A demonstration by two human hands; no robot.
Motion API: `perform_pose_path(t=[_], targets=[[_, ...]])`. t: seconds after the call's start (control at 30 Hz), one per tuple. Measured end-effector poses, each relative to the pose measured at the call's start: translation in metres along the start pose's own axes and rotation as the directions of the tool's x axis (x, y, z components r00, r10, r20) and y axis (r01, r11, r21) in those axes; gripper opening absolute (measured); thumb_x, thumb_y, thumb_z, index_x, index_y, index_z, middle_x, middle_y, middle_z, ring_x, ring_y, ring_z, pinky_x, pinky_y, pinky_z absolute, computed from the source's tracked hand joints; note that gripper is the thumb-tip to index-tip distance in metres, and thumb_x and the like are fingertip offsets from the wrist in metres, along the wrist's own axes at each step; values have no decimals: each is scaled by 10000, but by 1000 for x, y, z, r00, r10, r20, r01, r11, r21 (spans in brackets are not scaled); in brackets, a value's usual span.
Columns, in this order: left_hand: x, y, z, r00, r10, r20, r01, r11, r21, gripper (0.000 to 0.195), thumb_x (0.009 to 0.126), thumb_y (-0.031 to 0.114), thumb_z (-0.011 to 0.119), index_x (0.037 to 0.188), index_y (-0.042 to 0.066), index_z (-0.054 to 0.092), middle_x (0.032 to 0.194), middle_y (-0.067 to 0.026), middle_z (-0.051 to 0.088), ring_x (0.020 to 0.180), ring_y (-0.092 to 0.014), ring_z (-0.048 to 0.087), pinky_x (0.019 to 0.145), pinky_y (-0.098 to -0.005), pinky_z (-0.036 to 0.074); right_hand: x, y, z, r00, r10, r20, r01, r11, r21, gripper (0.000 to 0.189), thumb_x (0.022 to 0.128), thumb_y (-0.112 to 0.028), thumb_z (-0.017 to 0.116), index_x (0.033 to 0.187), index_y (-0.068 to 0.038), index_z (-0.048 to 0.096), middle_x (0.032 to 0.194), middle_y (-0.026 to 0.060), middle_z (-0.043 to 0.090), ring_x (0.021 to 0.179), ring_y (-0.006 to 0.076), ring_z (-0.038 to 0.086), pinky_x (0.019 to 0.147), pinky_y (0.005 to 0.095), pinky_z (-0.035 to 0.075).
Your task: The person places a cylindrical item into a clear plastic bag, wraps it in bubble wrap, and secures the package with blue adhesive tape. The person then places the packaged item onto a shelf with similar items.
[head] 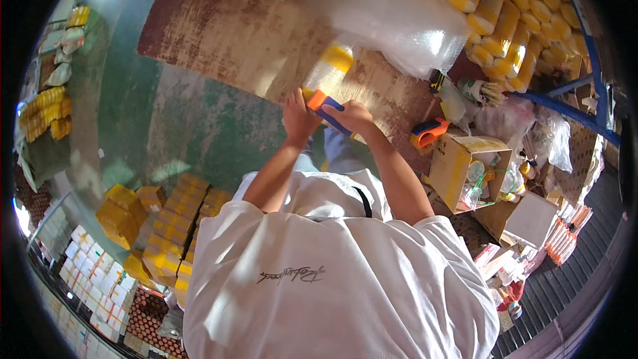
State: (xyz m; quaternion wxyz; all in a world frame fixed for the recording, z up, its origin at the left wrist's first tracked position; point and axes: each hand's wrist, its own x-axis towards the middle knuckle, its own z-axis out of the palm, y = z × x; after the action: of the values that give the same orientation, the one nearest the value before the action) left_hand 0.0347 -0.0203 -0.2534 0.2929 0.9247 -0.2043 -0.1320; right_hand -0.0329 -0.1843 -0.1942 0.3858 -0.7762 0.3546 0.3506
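Note:
A bundle in clear wrap with a yellow tape band [326, 72] lies on the worn wooden tabletop [214, 35], its near end towards me. At that near end is an orange-and-blue hand-held tape dispenser [329, 109], with yellow tape beside its orange part. My right hand [353, 117] is closed around the blue part of the dispenser. My left hand [300, 115] is at the left of the bundle's near end, fingers pointing away from me; whether it grips the bundle is not clear. Beyond the bundle is a large sheet of bubble wrap [398, 20].
A second orange dispenser [429, 133] lies at the table's right edge, near an open cardboard box [466, 169] of mixed items. Yellow-taped bundles [498, 15] are piled at the upper right by a blue metal frame [568, 109]. Taped cartons [169, 229] stand on the floor at lower left.

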Motion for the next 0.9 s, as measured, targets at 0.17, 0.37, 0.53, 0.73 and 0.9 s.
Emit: perform_pose_path(t=[0.17,0.37,0.53,0.73,0.9], targets=[[28,-14,-25,944,16,330,-7,1000,-28,820,637,362,859,1266,-17,492,1180,-252,597,1068,-450,598,910,-507,502,0,14,0,999,7,39,-8,999,36,767,792,-791,578,820,-51,778,743,140,722,737,260,730,733,383,565],[10,15,-12,936,347,63,-353,916,190,971,694,132,710,1536,-54,263,1306,-295,497,1203,-456,502,1052,-518,401,-4,53,7,996,-42,-81,40,999,-25,703,820,-709,629,818,-20,767,740,165,724,675,297,725,692,388,565],[0,10,0,963,253,88,-265,950,167,1033,683,176,735,1561,-17,225,1323,-312,473,1167,-475,518,1042,-528,410,-20,53,7,994,-49,-102,54,997,55,807,788,-756,604,885,33,744,882,292,703,903,405,715,816,462,553],[9,8,-4,947,300,115,-309,949,69,1052,695,321,787,1548,8,257,1368,-305,454,1186,-485,517,1041,-562,407,-20,54,10,981,-30,-190,15,997,-80,795,796,-751,593,893,23,746,858,252,720,854,382,725,791,443,567],[11,-10,23,967,238,97,-246,965,88,963,798,475,739,1532,27,307,1390,-289,463,1184,-483,521,1008,-571,425,-28,22,13,963,119,-240,-130,991,-31,768,779,-729,617,934,11,752,932,233,734,911,371,725,832,426,562]])
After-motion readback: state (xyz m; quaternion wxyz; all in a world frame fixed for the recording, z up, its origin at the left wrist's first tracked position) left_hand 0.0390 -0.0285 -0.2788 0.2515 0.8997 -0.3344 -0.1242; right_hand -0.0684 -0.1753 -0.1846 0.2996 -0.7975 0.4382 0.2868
